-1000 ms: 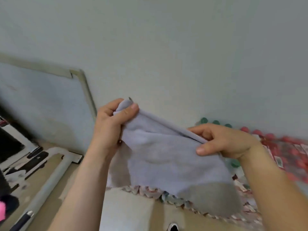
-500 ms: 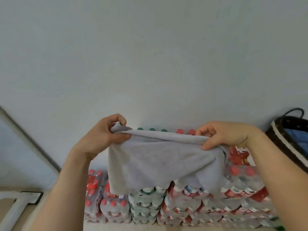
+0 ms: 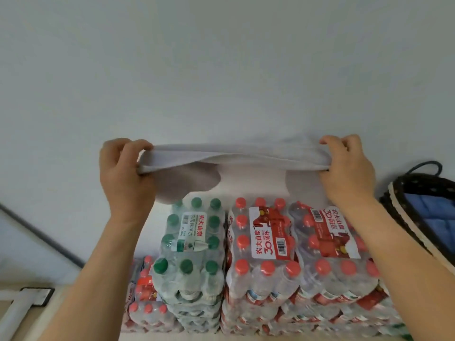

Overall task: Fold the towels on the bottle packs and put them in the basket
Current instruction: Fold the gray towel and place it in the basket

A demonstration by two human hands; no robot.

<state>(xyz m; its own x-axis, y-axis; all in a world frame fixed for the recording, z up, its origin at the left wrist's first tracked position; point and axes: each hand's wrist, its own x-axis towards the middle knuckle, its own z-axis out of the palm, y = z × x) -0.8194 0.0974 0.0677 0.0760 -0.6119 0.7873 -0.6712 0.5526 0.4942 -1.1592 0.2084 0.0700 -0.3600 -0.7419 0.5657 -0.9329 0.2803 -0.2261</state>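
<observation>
A light grey towel (image 3: 234, 155) is stretched flat and edge-on between my two hands, held in the air above the back of the bottle packs. My left hand (image 3: 125, 171) grips its left end and my right hand (image 3: 347, 166) grips its right end. Below stand stacked shrink-wrapped bottle packs: a green-capped pack (image 3: 192, 244) on the left and red-capped packs (image 3: 295, 247) to its right. A dark woven basket (image 3: 398, 200) with a pale rim sits at the right edge, holding something blue (image 3: 435, 215).
A plain pale wall (image 3: 221, 70) rises right behind the packs. A lower red-capped pack (image 3: 145, 299) stands at the left of the stack. A white bar with a black-edged foot (image 3: 37, 295) lies on the floor at the lower left.
Both hands lifted the towel and pulled it taut; it hung down before and now lies flat and edge-on. The view swung right and down, bringing the pack tops and basket into sight.
</observation>
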